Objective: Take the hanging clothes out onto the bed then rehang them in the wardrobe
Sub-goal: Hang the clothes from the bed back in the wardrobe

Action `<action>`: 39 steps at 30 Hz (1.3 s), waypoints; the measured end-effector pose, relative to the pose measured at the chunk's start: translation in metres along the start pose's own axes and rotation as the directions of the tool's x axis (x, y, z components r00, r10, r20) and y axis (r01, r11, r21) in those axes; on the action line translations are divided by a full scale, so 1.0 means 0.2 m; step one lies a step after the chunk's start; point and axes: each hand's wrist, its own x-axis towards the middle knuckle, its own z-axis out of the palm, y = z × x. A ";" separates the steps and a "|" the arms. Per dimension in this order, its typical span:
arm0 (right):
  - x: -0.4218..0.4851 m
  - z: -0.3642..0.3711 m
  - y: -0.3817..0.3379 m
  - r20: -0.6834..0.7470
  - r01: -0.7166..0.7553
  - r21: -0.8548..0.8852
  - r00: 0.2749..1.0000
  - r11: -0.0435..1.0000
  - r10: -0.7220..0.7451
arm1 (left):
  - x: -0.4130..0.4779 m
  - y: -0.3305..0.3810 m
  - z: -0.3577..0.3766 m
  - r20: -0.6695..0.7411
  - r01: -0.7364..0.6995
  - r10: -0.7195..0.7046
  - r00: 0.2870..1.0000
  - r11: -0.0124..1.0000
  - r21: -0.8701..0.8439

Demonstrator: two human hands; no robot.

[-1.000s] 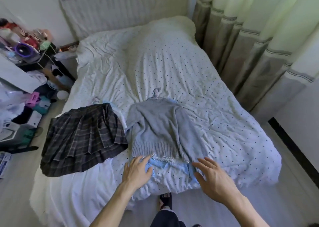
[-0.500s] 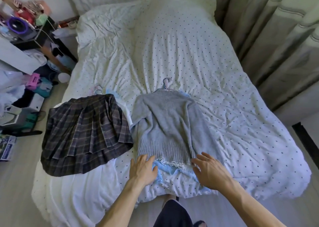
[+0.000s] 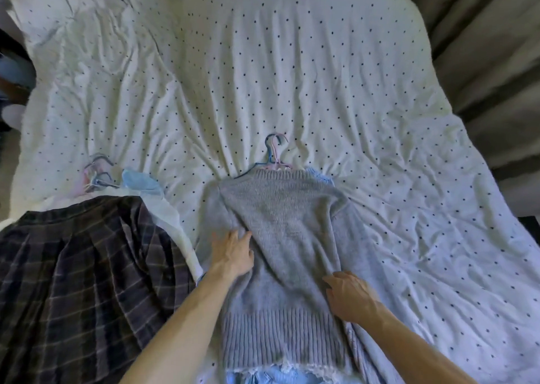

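On the dotted bed (image 3: 321, 62), left hand (image 3: 233, 256) and right hand (image 3: 349, 299) rest loose-fingered on the grey sweater (image 3: 287, 231).

Light level: diffuse daylight, moderate, soft throughout.
Brightest zone: duvet (image 3: 292, 62) well beyond the fingertips of the left hand (image 3: 233, 255) and right hand (image 3: 350, 299); pale, with a yellow-green cast.
Colour shift: duvet to the right of the right fingers reads cooler, blue-white.
Shadows: soft-edged, lying in the duvet creases; a faint one beside the left fingers on the grey sweater (image 3: 286, 223).
Dark zones: curtain (image 3: 482, 33) far right of the right fingers; plaid skirt (image 3: 73, 281) left of the left fingers, its checks muddy.
Sharpness: knit ribs nearest the fingers resolve; hangers (image 3: 98, 170) left of and beyond the left fingers are smeared; the frame's left edge is blurred.
Distortion: wide-angle; the bed outline bows outward away from the fingers.
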 end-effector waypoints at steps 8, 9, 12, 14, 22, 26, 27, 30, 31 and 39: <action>0.36 0.01 0.04 -0.119 -0.029 -0.030 0.993 0.999 0.025 | 0.82 -0.10 -0.27 -0.268 0.072 -0.076 0.961 0.997 -0.024; 0.37 0.04 0.05 -0.140 -0.026 -0.044 0.990 0.999 0.019 | 0.88 -0.09 -0.25 -0.287 0.085 -0.087 0.954 0.996 -0.021; 0.39 0.13 0.10 -0.148 -0.018 -0.072 0.989 0.997 0.007 | 0.95 -0.07 -0.19 -0.363 0.110 -0.100 0.926 0.994 0.008; 0.39 0.16 0.11 -0.156 -0.011 -0.067 0.988 0.998 0.000 | 0.95 -0.07 -0.16 -0.445 0.132 -0.086 0.891 0.989 0.073; 0.30 0.02 0.04 -0.082 -0.075 0.127 0.993 0.989 0.086 | 0.76 -0.14 -0.21 -0.518 0.041 0.033 0.855 0.991 0.130; 0.12 -0.05 -0.03 -0.082 -0.126 0.257 0.985 0.958 0.151 | 0.50 -0.11 -0.22 -0.524 -0.124 0.082 0.848 0.991 -0.046; 0.07 -0.06 -0.06 -0.071 -0.138 0.289 0.984 0.947 0.165 | 0.42 -0.10 -0.21 -0.533 -0.163 0.096 0.841 0.983 -0.081; -0.09 -0.08 -0.17 -0.020 -0.157 0.502 0.981 0.851 0.193 | 0.11 -0.02 -0.14 -0.550 -0.280 0.148 0.822 0.946 -0.163; -0.13 -0.08 -0.20 -0.016 -0.155 0.581 0.979 0.799 0.201 | 0.01 0.02 -0.09 -0.561 -0.322 0.172 0.810 0.930 -0.180; -0.32 -0.08 -0.37 -0.006 -0.024 0.995 0.958 0.100 0.287 | -0.65 0.37 0.12 -0.398 -0.421 0.263 0.879 0.821 -0.387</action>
